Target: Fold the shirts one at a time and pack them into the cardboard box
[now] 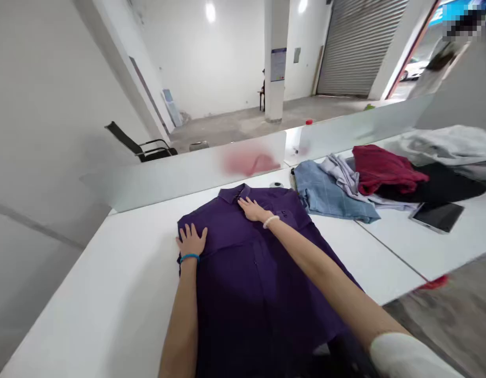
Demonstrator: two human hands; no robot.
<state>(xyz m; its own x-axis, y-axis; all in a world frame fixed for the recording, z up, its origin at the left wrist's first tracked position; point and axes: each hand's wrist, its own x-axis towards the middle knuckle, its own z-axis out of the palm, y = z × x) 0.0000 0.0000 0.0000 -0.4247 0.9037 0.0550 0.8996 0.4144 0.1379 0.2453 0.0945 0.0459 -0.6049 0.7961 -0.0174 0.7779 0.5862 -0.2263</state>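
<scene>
A dark purple button-up shirt (246,273) lies spread face up on the white table (109,283), collar pointing away from me. My left hand (191,240) rests flat with fingers spread on the shirt's left shoulder; a blue band circles its wrist. My right hand (251,209) lies flat with fingers stretched out just below the collar (233,193), a white bracelet on its wrist. Neither hand grips anything.
A pile of clothes sits at the right: a blue checked shirt (331,194), a red garment (384,168), grey and black cloth. A dark tablet (437,215) lies near them. A frosted divider (179,173) runs along the table's far edge. A black chair (142,147) stands behind it.
</scene>
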